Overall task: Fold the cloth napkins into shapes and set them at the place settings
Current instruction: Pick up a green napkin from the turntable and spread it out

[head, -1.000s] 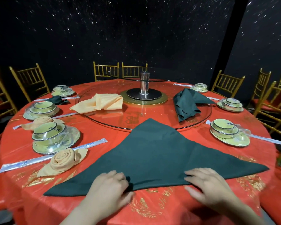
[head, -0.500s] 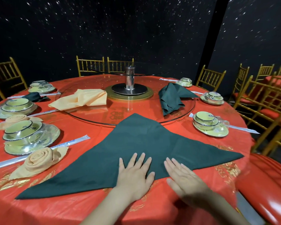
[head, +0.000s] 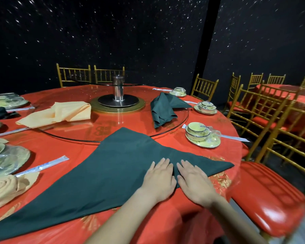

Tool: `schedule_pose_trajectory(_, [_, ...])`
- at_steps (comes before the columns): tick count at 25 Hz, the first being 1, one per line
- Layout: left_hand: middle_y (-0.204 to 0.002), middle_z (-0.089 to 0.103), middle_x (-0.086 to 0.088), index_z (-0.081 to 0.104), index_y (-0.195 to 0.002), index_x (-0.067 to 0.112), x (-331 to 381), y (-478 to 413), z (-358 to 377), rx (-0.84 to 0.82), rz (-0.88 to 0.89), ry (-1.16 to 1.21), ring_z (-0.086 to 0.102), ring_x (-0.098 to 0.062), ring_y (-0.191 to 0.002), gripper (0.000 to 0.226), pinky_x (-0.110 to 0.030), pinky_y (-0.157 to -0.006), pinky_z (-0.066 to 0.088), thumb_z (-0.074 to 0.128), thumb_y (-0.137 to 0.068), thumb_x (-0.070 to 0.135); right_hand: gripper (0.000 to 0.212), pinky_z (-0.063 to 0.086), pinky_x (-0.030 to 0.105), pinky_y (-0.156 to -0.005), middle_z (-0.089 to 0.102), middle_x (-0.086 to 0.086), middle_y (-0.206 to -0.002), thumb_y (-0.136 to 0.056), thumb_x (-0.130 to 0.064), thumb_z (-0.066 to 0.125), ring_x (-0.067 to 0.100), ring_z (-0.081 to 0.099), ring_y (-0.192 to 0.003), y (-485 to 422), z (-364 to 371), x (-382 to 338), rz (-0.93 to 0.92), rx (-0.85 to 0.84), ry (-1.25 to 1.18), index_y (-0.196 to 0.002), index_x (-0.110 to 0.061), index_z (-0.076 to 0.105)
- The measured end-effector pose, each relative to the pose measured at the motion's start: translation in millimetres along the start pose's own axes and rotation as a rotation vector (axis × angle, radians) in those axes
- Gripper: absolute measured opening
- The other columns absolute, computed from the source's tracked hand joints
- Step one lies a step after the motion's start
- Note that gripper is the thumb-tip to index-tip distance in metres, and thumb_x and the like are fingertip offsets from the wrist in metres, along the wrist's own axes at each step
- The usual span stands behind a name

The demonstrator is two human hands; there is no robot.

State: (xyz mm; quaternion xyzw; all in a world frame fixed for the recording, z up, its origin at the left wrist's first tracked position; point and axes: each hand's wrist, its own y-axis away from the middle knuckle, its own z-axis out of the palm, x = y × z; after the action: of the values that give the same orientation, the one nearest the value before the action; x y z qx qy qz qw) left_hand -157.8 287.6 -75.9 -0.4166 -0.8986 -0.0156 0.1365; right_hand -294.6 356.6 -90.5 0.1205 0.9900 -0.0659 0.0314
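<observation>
A big round table point(head: 63, 152) with a red cloth fills most of the view. On its middle stands a glass turntable point(head: 176, 124) with a metal post.

On the near side of the table lies the dark green napkin point(head: 113, 171), spread flat as a wide triangle. Its top point reaches the rim of the turntable, and its long edge runs along the near edge of the table. To the right of the table stands a chair with a shiny red seat point(head: 266, 196).

On the turntable lie a loose peach napkin point(head: 63, 113) on the left and a crumpled green napkin point(head: 162, 110) on the right.

The left hand point(head: 158, 178) lies flat on the right part of the dark green napkin, fingers straight, palm down, gripping nothing. The right hand point(head: 195, 184) lies just beside it in the same way, flat and open, with its heel over the near edge of the napkin.

At the left edge rests a peach napkin rolled like a rose point(head: 5, 187). At the right stands a bowl on a plate point(head: 201, 134), and on the left lies a pair of wrapped chopsticks point(head: 42, 166).
</observation>
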Motion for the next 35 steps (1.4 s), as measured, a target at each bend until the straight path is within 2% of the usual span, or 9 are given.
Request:
schedule_pose_trajectory(4, [-0.159,0.004,0.002,0.01,-0.151,0.02,3,-11,26,-0.074,0.026,-0.051,-0.001,-0.013,-0.146,0.055,-0.043,-0.117,0.0,0.023,-0.1,0.037,0.053,-0.003,0.034,-0.116,0.0,-0.002,-0.159,-0.101,-0.043,0.017,0.013,-0.004,-0.146,-1,10,31,0.066,-0.141,0.006,-0.151,-0.03,0.005])
schedule_pose_trajectory(10, [-0.159,0.001,0.006,0.007,-0.151,0.024,1,-15,31,-0.087,0.023,-0.084,-0.004,-0.011,-0.145,0.054,-0.042,-0.117,-0.002,0.019,-0.1,0.04,0.06,0.0,0.041,-0.117,-0.003,0.003,-0.159,-0.1,-0.046,0.013,0.019,-0.004,-0.146,-11,5,95,0.372,-0.19,0.03,-0.151,-0.016,0.002])
schedule_pose_trajectory(16, [-0.159,-0.001,0.007,0.006,-0.151,0.025,-1,-19,26,-0.117,0.011,-0.078,-0.005,-0.009,-0.145,0.055,-0.042,-0.118,-0.002,0.02,-0.1,0.041,0.062,0.001,0.042,-0.118,-0.003,0.0,-0.159,-0.099,-0.048,0.01,0.018,-0.003,-0.146,-18,-3,117,0.438,-0.199,0.035,-0.151,-0.016,0.002])
schedule_pose_trajectory(21, [-0.159,-0.003,0.005,0.004,-0.152,0.021,-4,2,13,-0.059,-0.038,-0.044,-0.006,-0.011,-0.145,0.058,-0.041,-0.118,-0.003,0.019,-0.1,0.042,0.063,-0.002,0.037,-0.118,0.0,-0.001,-0.159,-0.098,-0.049,0.008,0.014,-0.004,-0.146,-18,-9,46,0.187,-0.057,0.027,-0.151,-0.015,0.004])
schedule_pose_trajectory(24, [-0.159,-0.005,0.005,0.004,-0.152,0.019,-37,50,-2,-0.022,-0.143,-0.071,-0.009,-0.01,-0.145,0.061,-0.038,-0.118,-0.003,0.012,-0.097,0.045,0.09,-0.005,0.033,-0.116,0.0,-0.004,-0.159,-0.076,-0.061,-0.018,0.011,-0.006,-0.145,-10,-4,-14,0.007,-0.028,-0.018,-0.151,-0.017,0.005])
schedule_pose_trajectory(26, [-0.159,-0.004,0.007,0.005,-0.152,0.021,-71,87,-16,0.031,-0.243,-0.096,-0.009,-0.008,-0.144,0.082,-0.034,-0.117,-0.003,-0.007,-0.078,0.056,0.106,-0.009,0.03,-0.114,-0.002,-0.005,-0.159,-0.062,-0.067,-0.028,0.009,-0.008,-0.145,-8,-1,-50,-0.089,-0.052,-0.057,-0.151,-0.018,0.003])
schedule_pose_trajectory(29, [-0.158,-0.004,0.011,0.006,-0.151,0.025,-114,128,-28,0.036,-0.391,-0.118,-0.009,-0.008,-0.144,0.099,-0.036,-0.116,-0.002,-0.016,-0.06,0.056,0.097,-0.011,0.027,-0.112,-0.003,-0.006,-0.159,-0.066,-0.059,-0.02,0.006,-0.009,-0.144,-11,5,-105,-0.251,-0.047,-0.092,-0.151,-0.019,0.004])
schedule_pose_trajectory(33, [-0.158,-0.004,0.012,0.003,-0.151,0.028,-135,149,-25,0.037,-0.422,-0.114,-0.009,-0.009,-0.144,0.068,-0.04,-0.116,-0.004,0.006,-0.089,0.054,0.096,-0.013,0.023,-0.11,-0.004,-0.007,-0.158,-0.069,-0.065,-0.018,-0.004,-0.017,-0.137,-12,18,-146,-0.359,-0.087,-0.091,-0.151,-0.021,0.003])
schedule_pose_trajectory(35, [-0.158,-0.004,0.01,0.003,-0.151,0.028,-139,149,-22,0.036,-0.399,-0.105,-0.008,-0.009,-0.145,0.059,-0.041,-0.117,-0.005,0.015,-0.097,0.047,0.11,-0.013,0.021,-0.11,-0.005,-0.01,-0.158,-0.061,-0.078,-0.028,-0.007,-0.021,-0.131,-12,23,-149,-0.37,-0.105,-0.083,-0.151,-0.023,0.002])
